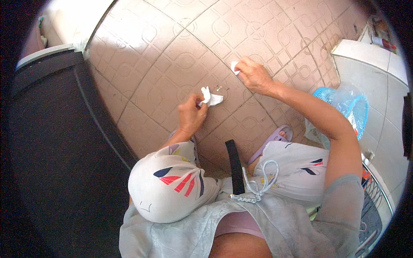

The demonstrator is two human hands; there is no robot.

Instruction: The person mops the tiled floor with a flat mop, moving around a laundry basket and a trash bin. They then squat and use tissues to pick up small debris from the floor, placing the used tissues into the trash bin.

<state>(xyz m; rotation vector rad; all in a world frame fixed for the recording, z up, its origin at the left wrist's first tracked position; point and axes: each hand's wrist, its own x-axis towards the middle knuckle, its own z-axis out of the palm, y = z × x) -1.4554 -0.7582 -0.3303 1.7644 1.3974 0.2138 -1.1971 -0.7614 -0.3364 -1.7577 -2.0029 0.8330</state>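
Observation:
I am crouched over a pinkish patterned tile floor (pixel 172 56). My left hand (pixel 191 114) pinches a crumpled white tissue (pixel 211 98) just above the floor. My right hand (pixel 254 75) is stretched further out and presses a second small white wad of tissue (pixel 235 66) onto a tile. Between the two hands a few small dark specks (pixel 219 89) lie on the tile. My knees in white patterned shorts (pixel 172 185) and a lilac slipper (pixel 275 137) show below the hands.
A dark cabinet or door (pixel 56 150) fills the left side. At the right stand a blue plastic basket lined with a clear bag (pixel 350 107), a white tiled wall (pixel 378 94) and a wire rack (pixel 374 202). A black strap (pixel 234 165) hangs between my knees.

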